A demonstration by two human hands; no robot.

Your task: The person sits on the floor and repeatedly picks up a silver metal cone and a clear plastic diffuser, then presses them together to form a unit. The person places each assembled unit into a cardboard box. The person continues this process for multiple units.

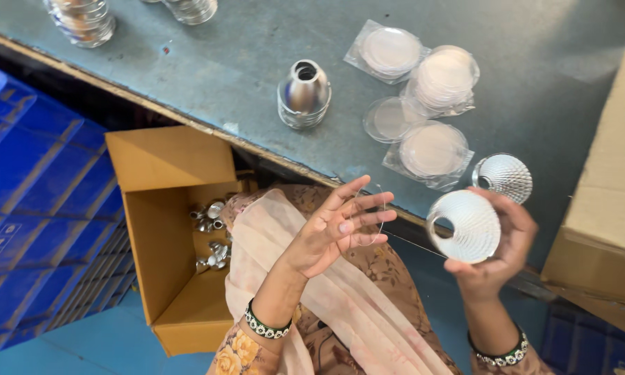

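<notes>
My right hand [501, 258] grips a white faceted reflector cup [467, 227], its hole turned to the left, just off the table's near edge. My left hand [334, 228] is raised palm up with fingers spread, and a thin clear round disc [370, 217] rests on its fingertips. The two hands are apart, about a hand's width between disc and cup. A second faceted reflector cup [505, 178] lies on the table [187, 62] just above my right hand.
Several clear bags of round discs [434, 149] lie mid-table beside a shiny metal reflector stack [304, 94]. More stacks [83, 21] stand far left. An open cardboard box [166, 208] with metal cups sits below the table, blue crates [27, 180] to its left, a large carton [604, 208] at right.
</notes>
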